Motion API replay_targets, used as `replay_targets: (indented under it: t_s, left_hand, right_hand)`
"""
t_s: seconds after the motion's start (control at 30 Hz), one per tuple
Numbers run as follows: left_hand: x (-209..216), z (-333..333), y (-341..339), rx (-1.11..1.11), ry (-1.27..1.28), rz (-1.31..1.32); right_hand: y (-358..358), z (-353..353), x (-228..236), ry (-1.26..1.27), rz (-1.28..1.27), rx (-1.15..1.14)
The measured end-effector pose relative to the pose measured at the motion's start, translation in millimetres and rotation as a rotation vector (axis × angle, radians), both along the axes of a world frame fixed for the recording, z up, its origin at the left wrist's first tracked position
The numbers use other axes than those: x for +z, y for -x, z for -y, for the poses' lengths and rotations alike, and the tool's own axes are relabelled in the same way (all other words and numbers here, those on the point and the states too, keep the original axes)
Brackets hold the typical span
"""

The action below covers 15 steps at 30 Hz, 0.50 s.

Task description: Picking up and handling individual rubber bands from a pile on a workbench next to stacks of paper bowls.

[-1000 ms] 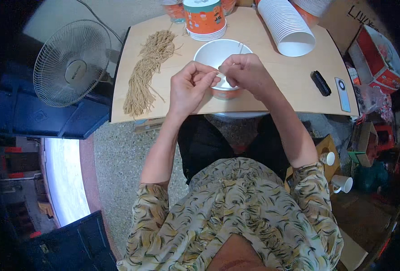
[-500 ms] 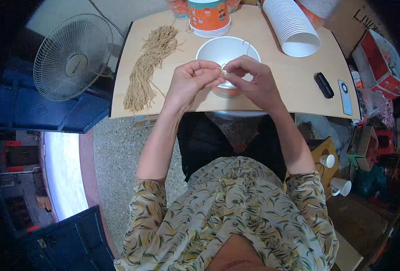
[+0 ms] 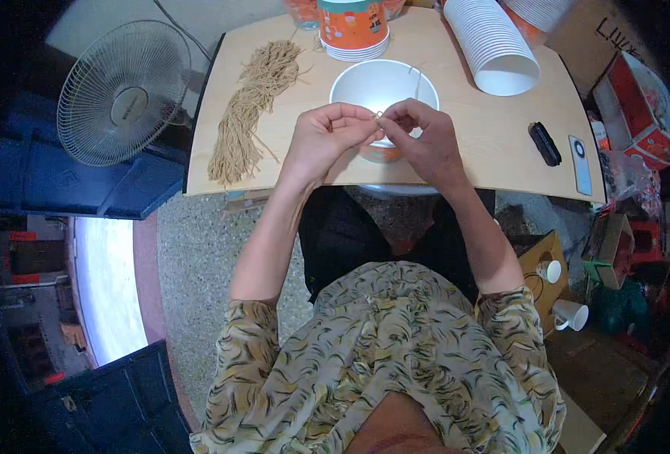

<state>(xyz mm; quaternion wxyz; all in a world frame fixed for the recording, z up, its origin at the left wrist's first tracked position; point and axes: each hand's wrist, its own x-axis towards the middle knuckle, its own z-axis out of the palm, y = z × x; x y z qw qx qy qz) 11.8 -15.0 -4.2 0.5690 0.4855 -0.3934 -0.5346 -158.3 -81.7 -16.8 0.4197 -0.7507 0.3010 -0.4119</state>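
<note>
- From where I stand, the left hand (image 3: 327, 140) is closed to a pinch, thumb against forefinger, gripping a small pale loop (image 3: 380, 116); its other fingers are curled.
- The right hand (image 3: 429, 144) comes to the same spot, its thumb and forefinger pinched on the loop too; its remaining fingers are mostly hidden from me.
- That loop sits between the two sets of fingertips, too tiny to make out its ends or any knot.
- Just under and beyond the hands is a white bowl (image 3: 384, 79); they cover its near rim and most of its outer side.
- A thin curved strand (image 3: 417, 76) shows at the bowl's far right, beyond the right hand; I can't tell what it is fixed to.
- Left of the hands, a bundle of tan string (image 3: 252, 110) lies on the surface (image 3: 297, 163), too tangled to pick out single strands.
- Beyond the hands, an orange tub (image 3: 354, 30) is cut off at the top.
- Farther right, a stack of white tubs (image 3: 494, 53) lies on its side, its far end out of sight.
- Well right of the hands are a black case (image 3: 544, 144), its kind unclear, and a phone (image 3: 579, 163).
</note>
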Motion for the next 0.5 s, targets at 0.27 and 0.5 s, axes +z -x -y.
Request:
replay_targets:
  t_s: [0.27, 0.5]
  left_hand:
    - [-2.4, 0.9, 0.2, 0.042, -0.019, -0.054]
    - [-9.2, 3.3, -2.3, 0.026, -0.049, -0.211]
  right_hand:
    - [0.7, -0.3, 7.8, -0.138, 0.004, 0.050]
    - [-0.2, 4.3, -1.4, -0.137, 0.046, 0.081]
